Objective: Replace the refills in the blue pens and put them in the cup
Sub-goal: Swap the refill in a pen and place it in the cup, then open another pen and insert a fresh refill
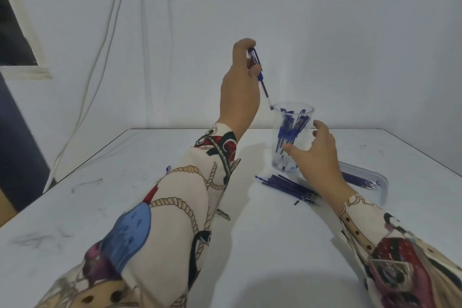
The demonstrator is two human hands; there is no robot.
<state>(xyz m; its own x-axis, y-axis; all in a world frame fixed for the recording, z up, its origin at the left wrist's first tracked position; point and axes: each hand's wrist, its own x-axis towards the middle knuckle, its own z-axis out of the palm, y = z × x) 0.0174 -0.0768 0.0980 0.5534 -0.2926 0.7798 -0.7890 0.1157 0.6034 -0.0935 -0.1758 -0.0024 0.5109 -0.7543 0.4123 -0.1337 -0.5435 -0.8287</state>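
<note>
**Listener:** Where is the pen, and how is it held?

**Me:** My left hand (238, 87) is raised above the white surface (125, 195). Its grip pinches the upper end of a blue pen with a clear barrel (260, 75), between thumb and fingers. The pen slants down to the right, tip first, its point just beside the near-left rim of the tall clear plastic cup (292, 137). The cup stands at the right, far from me, with other blue pens inside.

**Listener:** And your right hand?

**Me:** My right hand (317, 155) curves round the cup's near right side, grip wide; I cannot tell whether it touches. I judge it should steady the cup while the pen tip clears the rim, then I let go low, so nothing tips.

**Listener:** What else lies close?

**Me:** Loose dark blue refills (287, 185) lie just near of the cup; more lie in a clear shallow tray (382, 182) at the right.
</note>
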